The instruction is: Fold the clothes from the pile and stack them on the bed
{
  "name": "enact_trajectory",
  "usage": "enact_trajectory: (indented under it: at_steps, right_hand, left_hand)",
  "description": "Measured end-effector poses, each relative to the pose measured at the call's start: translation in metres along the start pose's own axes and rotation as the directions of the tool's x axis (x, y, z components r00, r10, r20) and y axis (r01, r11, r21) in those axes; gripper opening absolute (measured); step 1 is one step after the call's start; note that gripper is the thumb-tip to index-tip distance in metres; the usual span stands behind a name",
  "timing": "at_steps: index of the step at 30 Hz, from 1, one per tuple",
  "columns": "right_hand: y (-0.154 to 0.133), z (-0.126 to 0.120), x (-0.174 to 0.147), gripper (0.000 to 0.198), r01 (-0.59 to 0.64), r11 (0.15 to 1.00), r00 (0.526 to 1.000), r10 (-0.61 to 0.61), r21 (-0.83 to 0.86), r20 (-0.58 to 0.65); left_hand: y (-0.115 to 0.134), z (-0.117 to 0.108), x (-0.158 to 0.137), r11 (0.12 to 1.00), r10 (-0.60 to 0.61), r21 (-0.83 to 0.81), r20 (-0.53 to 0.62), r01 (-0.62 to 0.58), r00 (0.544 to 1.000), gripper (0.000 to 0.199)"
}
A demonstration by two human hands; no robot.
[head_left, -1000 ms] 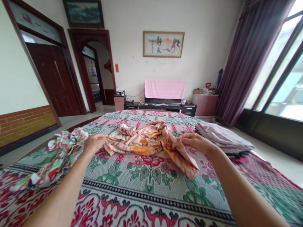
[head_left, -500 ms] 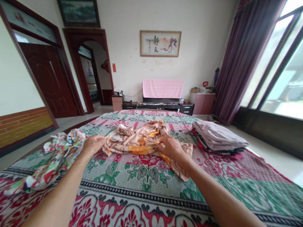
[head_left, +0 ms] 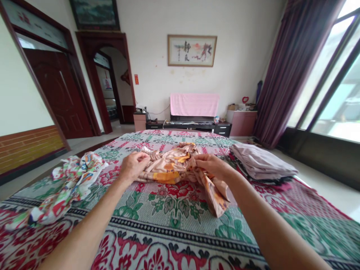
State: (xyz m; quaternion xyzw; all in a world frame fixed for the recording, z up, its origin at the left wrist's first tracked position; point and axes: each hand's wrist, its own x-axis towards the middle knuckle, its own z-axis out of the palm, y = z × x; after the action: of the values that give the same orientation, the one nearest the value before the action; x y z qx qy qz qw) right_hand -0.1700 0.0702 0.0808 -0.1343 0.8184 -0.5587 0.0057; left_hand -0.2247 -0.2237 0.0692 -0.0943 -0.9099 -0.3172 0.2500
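Note:
A crumpled tan garment (head_left: 165,165) with yellow-orange patches lies in front of me on the flowered bed cover (head_left: 174,210); its exact kind does not show. My left hand (head_left: 134,165) is closed in a pinch at the garment's left end. At its right part my right hand (head_left: 209,165) pinches the fabric between thumb and fingers, and a fold hangs down below that hand onto the cover. The creases hide the garment's outline.
On the left lies a rumpled white cloth (head_left: 75,176) with a colourful print. A stack of folded clothes (head_left: 264,161), pale on top, stands at the right. Beyond the bed are a low black cabinet (head_left: 154,126) and a pink cloth (head_left: 194,105) draped over something.
My left hand has moved right, toward the middle, gathering in the garment's left end. My right hand has risen a little and pinches the fabric, drawing up its right part.

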Motion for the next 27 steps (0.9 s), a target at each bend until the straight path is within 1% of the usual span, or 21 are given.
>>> enact_trajectory:
  at_steps: [2,5,7,9,13,15,18,22,24,27]
  right_hand:
    - [-0.006,0.006,-0.002,0.022,-0.022,0.996,1.000,0.021,0.084,0.023]
    - [-0.008,0.014,-0.002,0.023,-0.057,0.987,0.998,0.051,0.153,0.045]
    - [-0.006,0.016,-0.001,0.023,-0.070,0.983,0.997,0.061,0.171,0.056]
    - [-0.004,0.018,0.000,0.022,-0.062,0.984,0.997,0.052,0.168,0.062]
    - [-0.004,0.022,0.001,0.022,0.005,0.994,0.997,-0.013,0.109,0.077]
    - [-0.005,0.025,0.002,0.020,0.039,0.997,0.996,-0.044,0.059,0.084]
    - [-0.006,0.030,0.003,0.016,0.084,0.996,0.992,-0.082,-0.015,0.096]
    - [-0.004,0.034,0.004,0.010,0.144,0.987,0.984,-0.135,-0.068,0.119]
    - [-0.002,0.033,0.004,0.011,0.182,0.966,0.982,-0.171,-0.185,0.074]
    - [0.001,0.028,0.004,0.020,0.200,0.886,0.971,-0.235,-0.418,-0.034]
  left_hand:
    - [0.024,0.009,-0.008,0.977,0.165,-0.144,0.052,-0.156,0.985,0.016]
    - [0.046,0.021,-0.021,0.892,0.371,-0.306,0.074,-0.333,0.925,0.014]
    - [0.053,0.025,-0.027,0.844,0.455,-0.355,0.075,-0.402,0.888,0.012]
    - [0.057,0.029,-0.032,0.813,0.504,-0.374,0.066,-0.446,0.861,0.011]
    - [0.063,0.034,-0.038,0.776,0.557,-0.390,0.056,-0.495,0.829,0.013]
    - [0.065,0.036,-0.040,0.778,0.561,-0.381,0.060,-0.500,0.826,0.014]
    - [0.067,0.038,-0.041,0.806,0.526,-0.363,0.075,-0.468,0.847,0.012]
    - [0.064,0.038,-0.039,0.830,0.461,-0.420,0.148,-0.367,0.875,0.011]
    - [0.061,0.038,-0.037,0.835,0.443,-0.445,0.193,-0.324,0.875,0.013]
    - [0.059,0.037,-0.036,0.842,0.437,-0.446,0.230,-0.305,0.870,0.014]
